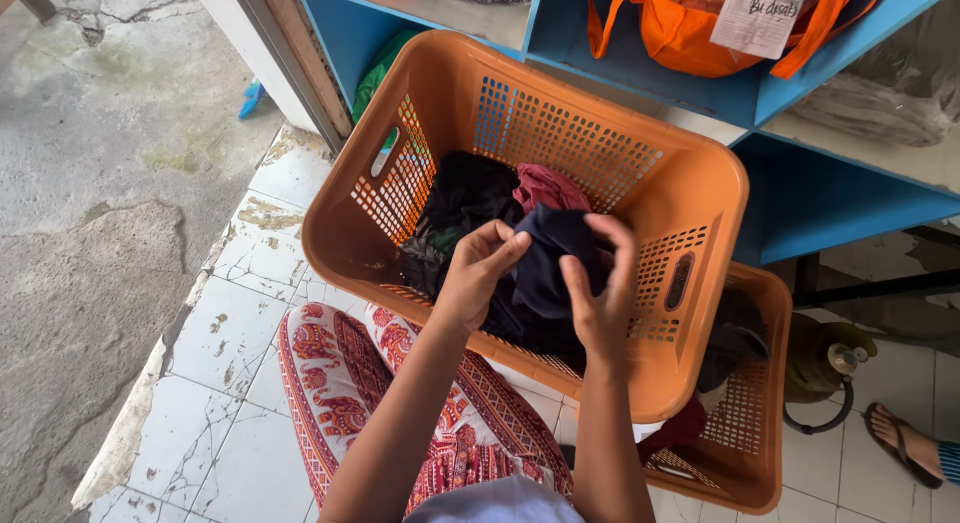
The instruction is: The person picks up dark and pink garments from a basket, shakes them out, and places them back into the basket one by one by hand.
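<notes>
Both forearms reach forward, bare. Left hand (478, 273) has its fingers curled in, pinching; right hand (600, 288) is raised with fingers bent, thumb out, gripping too.

White paper label (760, 18) on orange bag (690, 33)

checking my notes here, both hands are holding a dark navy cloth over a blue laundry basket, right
Not quite: the laundry basket is orange, not blue; the blue belongs to the shelf behind it. The head view shows the left hand and the right hand both gripping the dark navy cloth over that basket.
</notes>
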